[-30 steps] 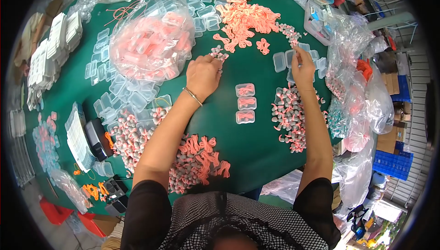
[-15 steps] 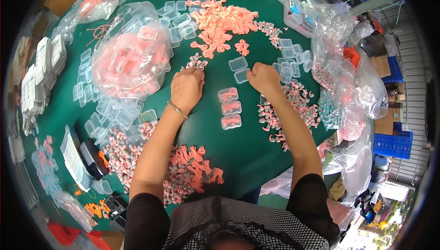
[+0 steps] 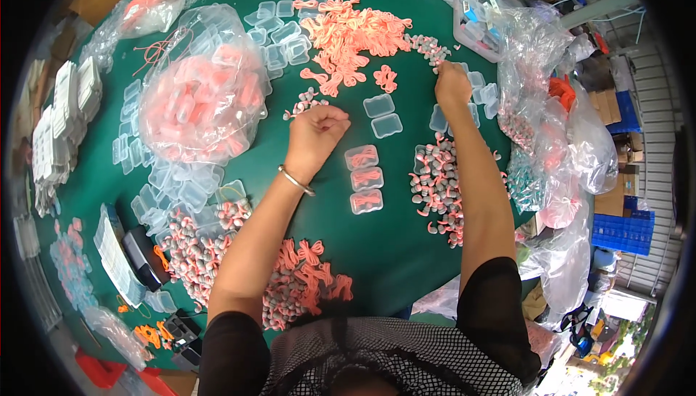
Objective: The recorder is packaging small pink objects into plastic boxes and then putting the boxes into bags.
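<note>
My left hand (image 3: 313,135) is closed in a pinch just right of a small heap of grey-and-pink plug-like pieces (image 3: 304,101); what its fingertips hold, if anything, is too small to make out. Farther right, my right hand (image 3: 453,85) has its fingers together at the near end of a cluster of similar grey pieces (image 3: 426,49), its fingertips partly hidden. Between the hands lie two clear plastic box halves (image 3: 378,106), with no cord in them. Nearer me, three small clear boxes (image 3: 367,178) stand in a column, each holding a looped pink cord.
Pink cord bundles (image 3: 348,33) are piled at the far middle. A large clear bag (image 3: 203,99) of pink-filled boxes sits left. Plug-like pieces lie heaped near my left forearm (image 3: 192,251) and by my right forearm (image 3: 438,193). Plastic bags (image 3: 540,128) crowd the right edge.
My right hand has moved away from the clear box halves, right and farther out, to the grey pieces. My left hand has shifted right, off its small heap.
</note>
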`<state>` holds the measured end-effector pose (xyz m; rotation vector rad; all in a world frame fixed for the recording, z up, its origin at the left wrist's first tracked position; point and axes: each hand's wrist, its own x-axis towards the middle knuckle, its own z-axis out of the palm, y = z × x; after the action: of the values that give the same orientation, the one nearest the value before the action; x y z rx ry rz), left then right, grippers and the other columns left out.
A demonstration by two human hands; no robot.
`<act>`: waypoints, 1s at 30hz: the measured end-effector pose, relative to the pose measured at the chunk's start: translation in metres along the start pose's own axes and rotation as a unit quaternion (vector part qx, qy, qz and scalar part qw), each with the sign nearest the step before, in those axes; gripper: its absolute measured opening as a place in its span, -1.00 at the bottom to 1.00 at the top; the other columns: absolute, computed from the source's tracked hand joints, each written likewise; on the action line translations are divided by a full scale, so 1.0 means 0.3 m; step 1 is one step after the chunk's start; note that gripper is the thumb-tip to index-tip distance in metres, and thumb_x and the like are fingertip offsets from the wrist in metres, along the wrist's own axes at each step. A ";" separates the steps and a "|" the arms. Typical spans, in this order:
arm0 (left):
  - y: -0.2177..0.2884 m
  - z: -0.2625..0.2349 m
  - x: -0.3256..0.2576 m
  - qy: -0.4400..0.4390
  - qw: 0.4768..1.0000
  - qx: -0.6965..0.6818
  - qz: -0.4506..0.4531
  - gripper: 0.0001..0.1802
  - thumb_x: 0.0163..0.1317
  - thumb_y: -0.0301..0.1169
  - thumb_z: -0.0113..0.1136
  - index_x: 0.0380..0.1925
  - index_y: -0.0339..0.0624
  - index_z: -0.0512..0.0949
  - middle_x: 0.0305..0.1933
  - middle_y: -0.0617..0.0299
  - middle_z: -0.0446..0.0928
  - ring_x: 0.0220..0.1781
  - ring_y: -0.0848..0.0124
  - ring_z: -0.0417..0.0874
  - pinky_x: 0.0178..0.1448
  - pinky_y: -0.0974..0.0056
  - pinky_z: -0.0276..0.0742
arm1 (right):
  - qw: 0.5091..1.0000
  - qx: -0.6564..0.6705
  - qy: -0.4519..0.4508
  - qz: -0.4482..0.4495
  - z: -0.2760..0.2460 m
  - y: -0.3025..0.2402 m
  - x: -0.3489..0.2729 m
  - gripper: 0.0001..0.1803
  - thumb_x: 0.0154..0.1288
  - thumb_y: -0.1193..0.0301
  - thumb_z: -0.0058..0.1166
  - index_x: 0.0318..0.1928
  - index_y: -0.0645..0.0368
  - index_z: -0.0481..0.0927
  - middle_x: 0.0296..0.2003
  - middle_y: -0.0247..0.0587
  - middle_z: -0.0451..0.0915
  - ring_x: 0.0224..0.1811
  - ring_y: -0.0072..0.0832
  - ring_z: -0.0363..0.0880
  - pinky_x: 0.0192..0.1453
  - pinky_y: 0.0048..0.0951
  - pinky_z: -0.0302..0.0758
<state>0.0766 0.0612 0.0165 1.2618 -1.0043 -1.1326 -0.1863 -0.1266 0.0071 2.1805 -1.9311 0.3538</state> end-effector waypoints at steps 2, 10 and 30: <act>-0.030 0.024 0.013 -0.008 1.000 -0.002 0.014 -0.86 0.11 -0.66 0.23 -0.29 -0.34 0.62 -0.34 0.23 0.64 -0.33 0.55 0.65 -0.25 0.46 0.55 | 1.000 0.015 0.005 -0.007 -0.014 -0.004 -0.004 -0.84 0.14 0.47 0.11 -0.23 0.03 0.62 -0.25 -0.17 0.59 -0.16 -0.18 0.62 -0.14 -0.14 0.54; -0.039 0.148 0.025 -0.001 0.998 0.046 0.047 -0.86 0.05 -0.63 0.31 -0.34 -0.32 0.63 -0.37 0.15 0.63 -0.39 0.43 0.67 -0.28 0.36 0.59 | 0.916 0.374 -0.059 -0.134 -0.215 -0.102 -0.239 -0.91 0.14 0.54 0.18 -0.30 0.17 0.62 -0.37 -0.13 0.60 -0.40 -0.23 0.63 -0.33 -0.35 0.54; 0.008 0.163 0.024 -0.056 0.917 0.364 0.152 -0.52 -0.17 -0.46 0.46 -0.14 -0.20 0.58 -0.18 0.06 0.49 -0.15 0.10 0.57 -0.10 0.11 0.54 | 0.942 0.281 -0.057 -0.177 -0.203 -0.226 -0.193 -0.74 0.13 0.58 0.13 -0.15 0.03 0.60 -0.30 -0.21 0.53 -0.22 -0.19 0.58 -0.21 -0.24 0.49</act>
<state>0.0300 0.0451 0.0221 1.5422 -1.7411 -0.5944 -0.1283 -0.0449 0.0470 2.9002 -1.5656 0.8092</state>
